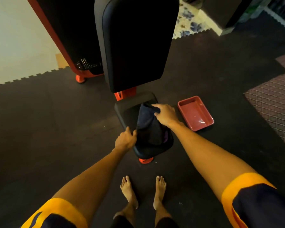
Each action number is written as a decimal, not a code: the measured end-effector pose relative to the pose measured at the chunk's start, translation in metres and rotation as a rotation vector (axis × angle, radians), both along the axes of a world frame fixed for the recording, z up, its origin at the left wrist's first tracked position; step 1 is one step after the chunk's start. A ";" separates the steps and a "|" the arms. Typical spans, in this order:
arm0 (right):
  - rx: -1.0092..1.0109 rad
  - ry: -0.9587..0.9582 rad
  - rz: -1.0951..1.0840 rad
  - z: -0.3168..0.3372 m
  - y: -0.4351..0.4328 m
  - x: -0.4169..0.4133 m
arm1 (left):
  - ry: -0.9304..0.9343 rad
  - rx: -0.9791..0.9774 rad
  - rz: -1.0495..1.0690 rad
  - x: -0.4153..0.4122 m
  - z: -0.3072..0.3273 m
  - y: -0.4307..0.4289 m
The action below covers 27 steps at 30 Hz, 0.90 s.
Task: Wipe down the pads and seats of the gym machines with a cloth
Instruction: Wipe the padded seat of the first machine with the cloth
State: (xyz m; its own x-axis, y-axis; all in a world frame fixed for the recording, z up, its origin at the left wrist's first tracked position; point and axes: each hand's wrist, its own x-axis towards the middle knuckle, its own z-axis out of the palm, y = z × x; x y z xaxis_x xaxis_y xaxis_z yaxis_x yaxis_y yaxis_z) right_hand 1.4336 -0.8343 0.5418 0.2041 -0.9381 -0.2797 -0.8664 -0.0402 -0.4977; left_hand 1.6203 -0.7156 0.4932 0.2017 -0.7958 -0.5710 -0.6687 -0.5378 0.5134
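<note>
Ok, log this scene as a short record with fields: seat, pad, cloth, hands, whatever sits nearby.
seat: black, padded, partly under the cloth
back pad: black, raised beyond the seat
cloth: dark, lying along the seat
left hand: grips the cloth's near left edge
right hand: pinches the cloth's far end
tray: red, on the floor mat, right of the seat, apart from it

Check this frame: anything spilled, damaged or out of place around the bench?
Nothing stands out. The dark blue cloth lies on the black padded seat, held by the left hand and right hand. The red rectangular plastic tray sits flat on the dark floor mat beside it; no spill shows.
</note>
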 end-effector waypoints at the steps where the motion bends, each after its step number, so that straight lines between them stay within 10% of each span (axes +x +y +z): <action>1: -0.069 0.051 0.054 -0.007 -0.005 0.005 | -0.077 -0.131 -0.038 0.000 -0.005 -0.007; 6: -0.186 0.111 0.023 -0.061 0.033 0.026 | -0.228 -0.459 -0.147 -0.007 -0.023 -0.055; 21: -0.311 0.185 0.372 -0.124 -0.063 0.026 | -0.518 -0.438 -0.198 -0.001 -0.092 -0.109; 27: -0.181 0.084 0.098 -0.122 -0.065 0.026 | -0.536 -0.415 -0.110 -0.014 -0.090 -0.105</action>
